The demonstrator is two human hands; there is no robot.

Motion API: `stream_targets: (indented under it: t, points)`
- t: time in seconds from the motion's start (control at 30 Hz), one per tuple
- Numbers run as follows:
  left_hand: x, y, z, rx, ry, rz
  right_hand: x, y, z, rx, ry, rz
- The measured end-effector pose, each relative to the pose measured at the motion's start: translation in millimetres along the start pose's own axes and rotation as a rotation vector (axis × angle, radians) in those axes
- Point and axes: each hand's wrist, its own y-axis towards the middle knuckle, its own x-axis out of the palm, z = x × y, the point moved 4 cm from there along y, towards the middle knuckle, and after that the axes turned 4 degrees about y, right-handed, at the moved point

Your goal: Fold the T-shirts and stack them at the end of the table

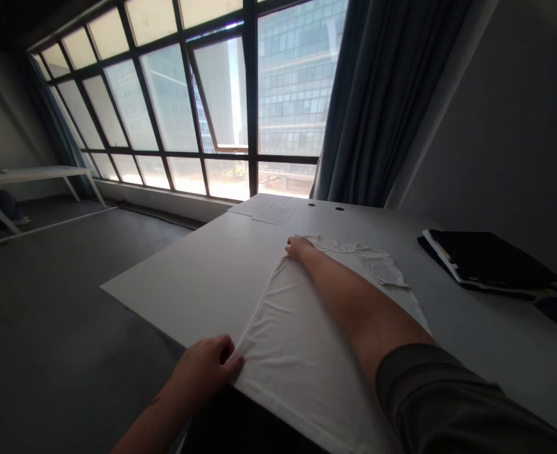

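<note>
A white T-shirt [297,340] lies folded lengthwise on a pale table [198,277], running from the near edge toward the window. My left hand [205,369] pinches the shirt's near left corner at the table's front edge, fingers closed on the cloth. My right hand [300,247] reaches across the shirt and grips its far left corner near the collar, fingers curled on the fabric. My right forearm lies over the middle of the shirt. A short sleeve [385,270] sticks out to the right.
A black folder with papers [486,261] lies at the table's right side. Sheets of paper [271,211] rest at the far edge by the window. A dark curtain [377,101] hangs behind. Another white table [28,176] stands far left.
</note>
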Motion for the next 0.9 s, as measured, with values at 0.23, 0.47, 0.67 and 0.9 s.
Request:
stream_targets:
  t: [0.23,0.47,0.67,0.9]
  points:
    - [2.1,-9,3,0.050,-0.088,0.030,20,48,15,0.165,0.027,0.015]
    - [8.7,-17,4,0.003,-0.290,0.181,24,77,12,0.173,0.040,-0.010]
    - [-3.0,-31,20,0.053,-0.305,0.269,-7,79,34,0.142,0.062,0.069]
    - [-9.8,-47,74,0.377,-0.246,0.264,-46,30,111,0.192,0.028,0.178]
